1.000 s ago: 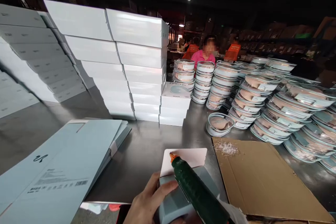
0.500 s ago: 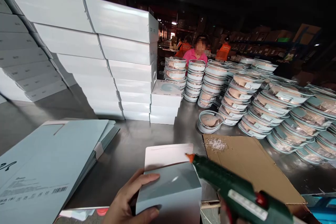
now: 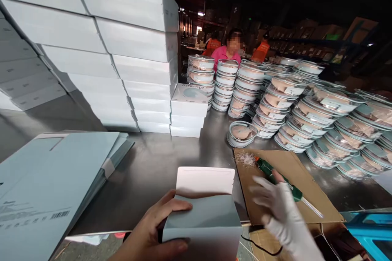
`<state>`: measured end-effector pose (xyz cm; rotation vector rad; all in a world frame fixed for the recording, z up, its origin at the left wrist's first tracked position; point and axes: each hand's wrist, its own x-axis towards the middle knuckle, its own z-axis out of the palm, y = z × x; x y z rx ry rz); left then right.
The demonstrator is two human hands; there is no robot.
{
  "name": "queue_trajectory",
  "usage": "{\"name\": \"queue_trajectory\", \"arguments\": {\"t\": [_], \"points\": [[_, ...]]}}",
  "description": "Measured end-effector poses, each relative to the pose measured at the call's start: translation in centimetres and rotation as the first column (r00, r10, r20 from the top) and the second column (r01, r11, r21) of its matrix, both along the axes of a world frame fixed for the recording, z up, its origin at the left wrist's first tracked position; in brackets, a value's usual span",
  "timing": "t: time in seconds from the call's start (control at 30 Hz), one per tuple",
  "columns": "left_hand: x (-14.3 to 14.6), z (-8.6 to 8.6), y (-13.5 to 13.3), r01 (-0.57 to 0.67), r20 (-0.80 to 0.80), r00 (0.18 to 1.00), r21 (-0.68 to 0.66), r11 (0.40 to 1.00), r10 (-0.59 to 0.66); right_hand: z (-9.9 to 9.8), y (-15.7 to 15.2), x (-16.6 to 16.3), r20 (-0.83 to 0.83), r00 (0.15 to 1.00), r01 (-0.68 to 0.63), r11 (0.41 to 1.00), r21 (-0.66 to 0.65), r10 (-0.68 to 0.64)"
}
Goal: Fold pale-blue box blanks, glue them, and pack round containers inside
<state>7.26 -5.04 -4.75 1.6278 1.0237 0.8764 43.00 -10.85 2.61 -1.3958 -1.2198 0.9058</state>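
Grey-blue carton (image 3: pixel 203 222), braced at the table's (image 3: pixel 159 167) near edge, is clamped by the bare left hand (image 3: pixel 153 234) so its white flap (image 3: pixel 206 180) stands open, while the gloved right hand (image 3: pixel 280 208) hovers spread and empty beside the glue gun (image 3: pixel 277 177) laid on cardboard (image 3: pixel 290 195).

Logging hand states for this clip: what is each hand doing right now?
Left hand: closed on the pale blue carton.
Right hand, white-gloved: open, blurred, holding nothing, beside the green glue gun lying on the cardboard sheet.
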Motion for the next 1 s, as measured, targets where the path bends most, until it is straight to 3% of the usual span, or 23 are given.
{"name": "queue_trajectory", "arguments": {"t": [0.03,0.1,0.27,0.4,0.53,0.67,0.7,0.77,0.8,0.87,0.9,1.0], "points": [[0.4,0.2,-0.1,-0.016,0.024,1.0,0.007,1.0,0.016,-0.1,0.7,-2.1,-0.021,0.98,-0.196,0.978,0.068,0.198],[1.2,0.7,-0.4,-0.055,0.12,0.991,-0.007,0.998,0.055,-0.5,1.9,-5.5,0.002,0.917,-0.393,0.904,0.17,0.399],[2.2,1.8,-0.7,-0.048,0.488,0.873,0.059,0.997,0.014,-1.2,2.6,-7.6,0.209,0.888,-0.446,0.878,0.174,0.41],[1.3,2.8,0.0,0.074,0.377,0.917,0.151,0.986,-0.127,-0.9,1.8,-6.8,0.286,0.848,-0.502,0.849,0.163,0.446],[0.4,3.9,0.8,0.258,0.171,0.946,0.115,0.959,-0.275,0.1,1.7,-6.3,0.473,0.748,-0.598,0.782,0.176,0.465],[-0.2,4.7,1.2,0.27,0.165,0.945,0.096,0.958,-0.283,0.6,2.1,-5.5,0.451,0.725,-0.627,0.77,0.12,0.521],[-0.6,4.7,1.4,0.211,0.196,0.954,0.089,0.973,-0.225,0.5,2.2,-5.2,0.387,0.755,-0.606,0.788,0.106,0.529],[-1.3,4.5,1.8,-0.048,0.295,0.955,0.015,0.999,0.041,-0.3,2.2,-4.5,0.19,0.852,-0.51,0.856,0.088,0.488],[-1.6,4.2,2.1,-0.205,0.337,0.918,-0.054,0.977,0.211,-0.9,2.2,-4.2,0.091,0.892,-0.449,0.891,0.072,0.442],[-1.6,3.2,2.4,-0.435,0.365,0.8,-0.195,0.879,0.477,-2.3,2.3,-4.0,-0.026,0.934,-0.355,0.935,0.017,0.355],[-1.4,2.6,2.5,-0.485,0.354,0.764,-0.235,0.842,0.539,-2.9,2.3,-4.0,-0.023,0.945,-0.326,0.945,-0.008,0.326],[0.1,1.5,2.4,-0.537,0.306,0.751,-0.232,0.811,0.584,-3.3,2.7,-4.8,0.046,0.98,-0.193,0.98,-0.043,0.195]]}}
